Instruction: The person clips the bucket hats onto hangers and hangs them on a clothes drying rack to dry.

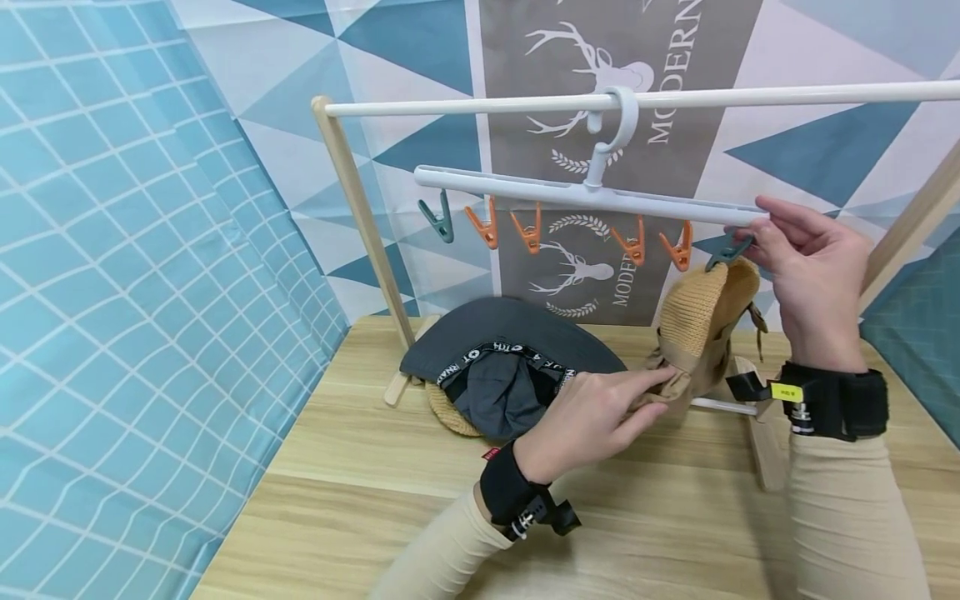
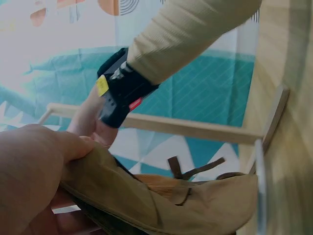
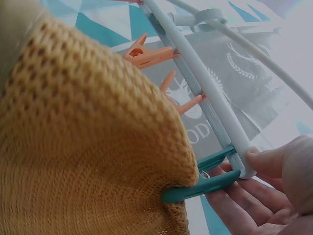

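At lower centre, the left hand (image 1: 600, 412) pinches the tan hat (image 1: 686, 315), which hangs right of centre from a green clip (image 1: 727, 252). At right, the right hand (image 1: 821, 271) grips the hanger (image 1: 525, 187) by its end; farther back, a dark hat (image 1: 510, 333) lies mid-frame on the table (image 1: 322, 508).

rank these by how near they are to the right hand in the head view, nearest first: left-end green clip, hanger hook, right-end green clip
1. Right-end green clip: beside the fingers of the right hand
2. Hanger hook: mid-hanger, up and to the left
3. Left-end green clip: far left
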Demonstrator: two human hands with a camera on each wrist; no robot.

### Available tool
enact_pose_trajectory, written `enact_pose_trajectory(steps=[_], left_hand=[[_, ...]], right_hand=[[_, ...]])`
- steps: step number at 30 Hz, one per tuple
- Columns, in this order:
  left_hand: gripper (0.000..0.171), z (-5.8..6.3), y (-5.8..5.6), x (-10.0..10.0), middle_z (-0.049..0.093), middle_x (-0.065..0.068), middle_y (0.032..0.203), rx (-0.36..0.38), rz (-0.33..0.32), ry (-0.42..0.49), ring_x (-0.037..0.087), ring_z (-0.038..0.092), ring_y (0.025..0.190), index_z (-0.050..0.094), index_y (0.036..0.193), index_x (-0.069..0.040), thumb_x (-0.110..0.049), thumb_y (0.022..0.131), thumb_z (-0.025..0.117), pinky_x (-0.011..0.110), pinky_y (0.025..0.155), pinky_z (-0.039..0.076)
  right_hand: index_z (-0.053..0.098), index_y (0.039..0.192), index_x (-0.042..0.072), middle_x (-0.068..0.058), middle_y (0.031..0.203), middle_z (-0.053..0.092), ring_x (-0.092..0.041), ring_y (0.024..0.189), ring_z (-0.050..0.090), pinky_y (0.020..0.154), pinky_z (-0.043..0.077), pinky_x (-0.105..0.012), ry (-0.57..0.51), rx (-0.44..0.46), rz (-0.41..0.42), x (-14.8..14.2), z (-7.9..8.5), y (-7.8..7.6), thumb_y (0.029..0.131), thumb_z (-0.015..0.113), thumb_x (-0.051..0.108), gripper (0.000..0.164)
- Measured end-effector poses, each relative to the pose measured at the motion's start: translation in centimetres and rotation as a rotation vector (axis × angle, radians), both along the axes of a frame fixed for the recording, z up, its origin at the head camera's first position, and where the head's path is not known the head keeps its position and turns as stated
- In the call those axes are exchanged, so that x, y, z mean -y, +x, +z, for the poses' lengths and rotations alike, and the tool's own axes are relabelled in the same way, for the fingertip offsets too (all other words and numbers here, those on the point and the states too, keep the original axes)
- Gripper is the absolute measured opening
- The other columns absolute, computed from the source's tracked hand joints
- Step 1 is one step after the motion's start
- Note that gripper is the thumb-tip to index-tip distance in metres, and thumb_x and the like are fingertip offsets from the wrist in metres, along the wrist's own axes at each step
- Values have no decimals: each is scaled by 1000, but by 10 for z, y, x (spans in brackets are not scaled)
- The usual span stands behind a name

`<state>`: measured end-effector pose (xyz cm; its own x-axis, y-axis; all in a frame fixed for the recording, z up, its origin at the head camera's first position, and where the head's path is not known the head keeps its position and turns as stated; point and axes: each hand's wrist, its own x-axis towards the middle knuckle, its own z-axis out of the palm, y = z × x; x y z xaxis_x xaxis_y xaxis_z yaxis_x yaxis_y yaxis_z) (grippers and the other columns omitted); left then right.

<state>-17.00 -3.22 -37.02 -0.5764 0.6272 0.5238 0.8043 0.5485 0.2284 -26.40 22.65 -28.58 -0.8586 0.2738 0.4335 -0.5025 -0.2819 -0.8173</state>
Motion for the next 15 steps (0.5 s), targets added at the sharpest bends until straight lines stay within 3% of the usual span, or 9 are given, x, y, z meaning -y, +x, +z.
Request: enact_pose_trajectory(steps=[4,9,11,15], left_hand=[[43,-6,-2,-9,74,-3,89,11,-18,-5,0,48,63,65,158,-12,-26,117,62,12,59,28],[44,-10,-6,-15,85,1,114,11,-16,19,1,50,65,63,160,-12,-24,118,59,12,61,32],[44,-13,-9,-17,85,3,127,1,-15,32,1,54,69,63,160,-12,-23,118,60,13,64,37],[43,-20,-19,-19,84,4,133,-14,-20,44,5,65,80,63,160,-11,-20,117,61,22,85,55]], right_hand=[[81,130,-5,-5,104,89,-12,86,87,82,65,-20,-81,-20,-61,-2,-1,-1,96,83,0,35],[81,130,-6,-6,106,88,-13,87,86,83,65,-21,-126,-33,-124,-3,0,-2,97,81,-1,33],[81,130,-6,-6,107,87,-13,89,86,84,64,-21,-143,-25,-138,-4,0,-1,98,81,-1,33],[82,129,-3,-4,106,87,-12,91,85,84,65,-18,-133,-6,-179,-4,0,-2,98,82,1,31]])
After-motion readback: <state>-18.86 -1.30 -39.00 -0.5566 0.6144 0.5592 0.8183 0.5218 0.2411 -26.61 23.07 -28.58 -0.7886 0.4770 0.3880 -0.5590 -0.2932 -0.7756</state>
